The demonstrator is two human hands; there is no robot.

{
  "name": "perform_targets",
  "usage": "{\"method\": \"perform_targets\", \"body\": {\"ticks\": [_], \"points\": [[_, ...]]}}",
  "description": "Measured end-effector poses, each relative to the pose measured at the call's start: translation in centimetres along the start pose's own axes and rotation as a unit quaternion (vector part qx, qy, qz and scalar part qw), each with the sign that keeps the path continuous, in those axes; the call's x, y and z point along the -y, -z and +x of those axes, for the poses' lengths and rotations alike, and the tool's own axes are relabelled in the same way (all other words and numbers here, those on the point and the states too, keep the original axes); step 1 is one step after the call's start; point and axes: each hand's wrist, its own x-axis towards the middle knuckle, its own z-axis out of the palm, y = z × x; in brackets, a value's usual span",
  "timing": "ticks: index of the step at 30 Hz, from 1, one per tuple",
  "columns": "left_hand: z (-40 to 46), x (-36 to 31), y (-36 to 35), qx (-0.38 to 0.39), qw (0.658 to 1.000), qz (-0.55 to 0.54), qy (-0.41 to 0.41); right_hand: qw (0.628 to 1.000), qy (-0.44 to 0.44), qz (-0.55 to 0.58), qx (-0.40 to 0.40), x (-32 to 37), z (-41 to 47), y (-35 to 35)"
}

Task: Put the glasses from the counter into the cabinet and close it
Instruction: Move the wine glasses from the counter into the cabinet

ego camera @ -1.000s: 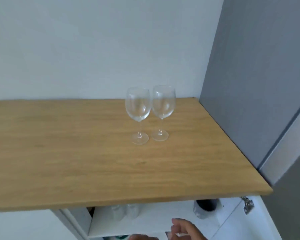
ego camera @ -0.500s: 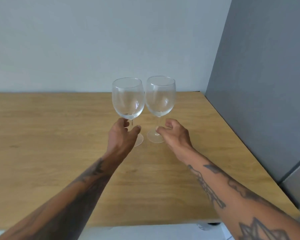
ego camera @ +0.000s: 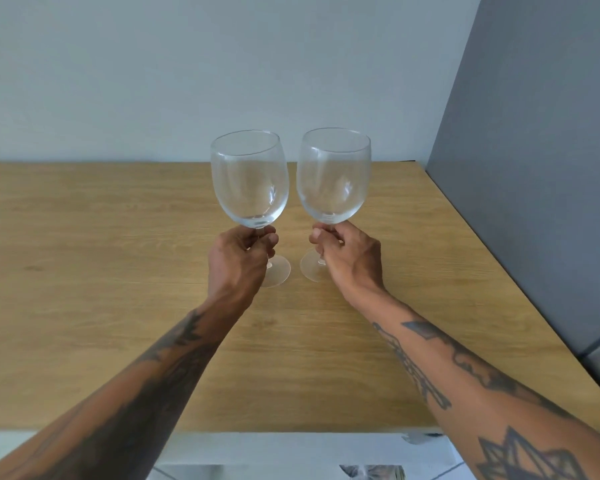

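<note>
A wooden surface (ego camera: 101,306) runs along a pale wall. The left hand (ego camera: 238,261) grips the stem of the left wine glass (ego camera: 250,178), and the right hand (ego camera: 349,259) grips the right wine glass (ego camera: 333,174), fingers closed around both stems, bases near the surface; contact unclear.

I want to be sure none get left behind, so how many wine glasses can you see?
2. One clear stemmed wine glass is held by its stem in the left hand; the other clear wine glass is in the right hand, over the wooden counter. The cabinet interior below is mostly hidden.
</note>
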Motion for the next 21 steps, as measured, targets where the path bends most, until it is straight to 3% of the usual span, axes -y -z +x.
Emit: {"method": "perform_targets", "body": {"ticks": [8,12,21], "points": [[-11.0,-4.3,5.6,0.025,0.999,-0.046,-0.013,0.999,0.023,0.047,-0.007,3.8,-11.1,6.7],[-18.1,-5.2,9.2,0.047,0.999,-0.003,-0.021,0.996,0.029,0.087,-0.005,5.4,-18.5,10.0],[-29.7,3.0,10.9,0.054,0.996,0.057,0.05,0.992,-0.047,0.116,0.0,-0.9,-31.0,9.9]]}}
